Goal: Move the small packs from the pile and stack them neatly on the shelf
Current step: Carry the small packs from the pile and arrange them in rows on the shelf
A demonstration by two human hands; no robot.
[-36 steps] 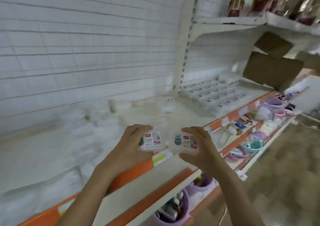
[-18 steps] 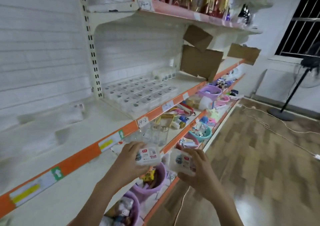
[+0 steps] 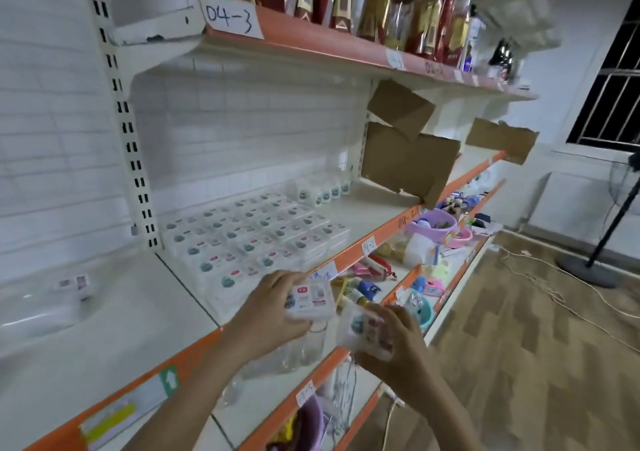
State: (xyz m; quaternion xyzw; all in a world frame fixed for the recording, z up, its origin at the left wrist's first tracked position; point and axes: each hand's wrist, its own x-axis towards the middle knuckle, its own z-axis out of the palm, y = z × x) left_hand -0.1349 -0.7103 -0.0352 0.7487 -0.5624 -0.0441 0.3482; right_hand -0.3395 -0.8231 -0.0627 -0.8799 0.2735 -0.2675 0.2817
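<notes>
While both hands hovered in front of the orange front edge of the shelf (image 3: pixel 353 208), each one held a small pack. The left hand (image 3: pixel 266 315) had its fingers curled around the left pack (image 3: pixel 310 299), label turned up. The right hand (image 3: pixel 398 343) gripped the right pack (image 3: pixel 363 329) from below, just beside the first one, not clearly touching it. On the shelf, near its left rear corner, the stacked packs (image 3: pixel 256 239) lay in neat rows. A purple bucket (image 3: pixel 431 227) stood on the lower shelf.
</notes>
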